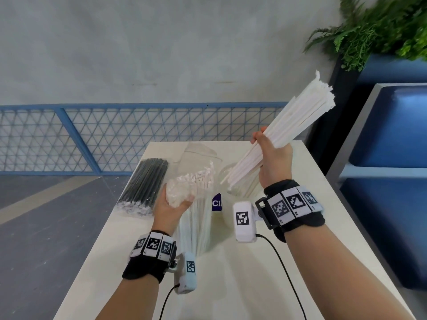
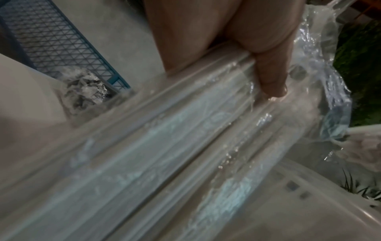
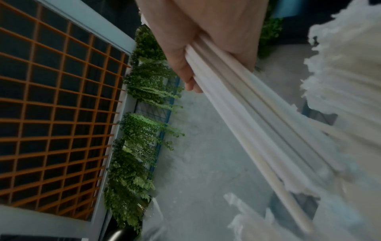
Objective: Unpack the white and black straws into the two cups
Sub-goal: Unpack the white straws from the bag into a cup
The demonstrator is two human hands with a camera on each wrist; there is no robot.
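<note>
While our right hand [image 1: 272, 158] is clenched around the middle of a thick bundle of loose white paper straws [image 1: 284, 132], the bundle's long axis runs diagonally: top ends fan up and away past the knuckles, bottom ends poke down below the fist toward a clear cup [image 1: 227, 179]. Our left hand [image 1: 172, 206] grips the clear plastic wrapper with more white straws inside [image 1: 196, 188], held nearly upright, most of it hanging below the grip. The sealed pack of black straws [image 1: 144, 183] lies on the cream table [image 1: 231, 285], left of both hands.
</note>
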